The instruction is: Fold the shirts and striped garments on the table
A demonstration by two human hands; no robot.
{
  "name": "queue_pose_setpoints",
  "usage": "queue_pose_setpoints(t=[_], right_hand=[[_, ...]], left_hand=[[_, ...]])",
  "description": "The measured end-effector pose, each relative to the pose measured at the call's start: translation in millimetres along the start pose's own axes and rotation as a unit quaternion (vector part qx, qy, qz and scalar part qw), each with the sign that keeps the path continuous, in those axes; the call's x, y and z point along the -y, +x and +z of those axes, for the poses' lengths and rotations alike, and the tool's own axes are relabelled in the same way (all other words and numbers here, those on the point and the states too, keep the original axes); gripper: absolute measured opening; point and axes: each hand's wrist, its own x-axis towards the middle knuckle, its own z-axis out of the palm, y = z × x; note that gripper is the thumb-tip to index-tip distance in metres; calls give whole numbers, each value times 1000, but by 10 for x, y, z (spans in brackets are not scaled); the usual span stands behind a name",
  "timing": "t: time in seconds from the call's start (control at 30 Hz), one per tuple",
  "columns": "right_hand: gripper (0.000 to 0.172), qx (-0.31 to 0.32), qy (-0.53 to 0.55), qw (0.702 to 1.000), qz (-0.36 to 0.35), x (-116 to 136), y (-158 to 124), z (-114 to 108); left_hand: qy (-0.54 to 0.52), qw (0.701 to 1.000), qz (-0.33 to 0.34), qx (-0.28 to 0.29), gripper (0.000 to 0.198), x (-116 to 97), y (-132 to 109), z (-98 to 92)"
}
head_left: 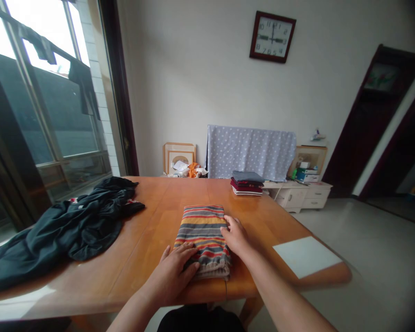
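A folded striped garment (204, 230) in red, yellow, grey and white lies flat on the wooden table (152, 240), its gathered, elastic-looking edge towards me. My left hand (178, 269) rests on its near left corner with the fingers laid out over the cloth. Along its right edge, my right hand (235, 234) touches the side with fingers extended. Neither hand grips the fabric. Which garment it is, I cannot tell for certain, though the gathered edge resembles a waistband.
Dark crumpled clothing (90, 221) covers the table's left side. A stack of folded clothes (247, 183) sits at the far edge. A pale sheet (306, 257) lies near the right corner. Beyond stand a polka-dot cloth cover (249, 152) and a white cabinet (309, 196).
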Motion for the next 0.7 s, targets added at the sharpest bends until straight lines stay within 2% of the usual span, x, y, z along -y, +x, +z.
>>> queue_pose_setpoints(t=[0.07,0.2,0.3,0.4,0.53,0.63,0.7], right_hand=[[52,-18,-37,999,-12,14,-30,2],[45,41,-62,997,-37,-13,-83,33],[43,39,-40,998,-33,-82,-63,54],[39,23,-12,1000,-13,-153,15,58],[31,21,-3,1000,15,-194,169,2],[37,23,-33,999,3,-180,275,-94],[48,43,-72,996,-38,-160,312,-169]], left_hand=[[-2,1000,-5,-4,49,-24,7,-21],[5,1000,-11,26,48,-14,5,-8],[22,1000,-5,3,48,-19,0,6],[42,998,31,-23,58,-119,12,-10],[51,996,66,-1,73,-308,76,40],[65,996,53,24,70,-353,154,181],[77,995,52,37,62,-339,201,270]])
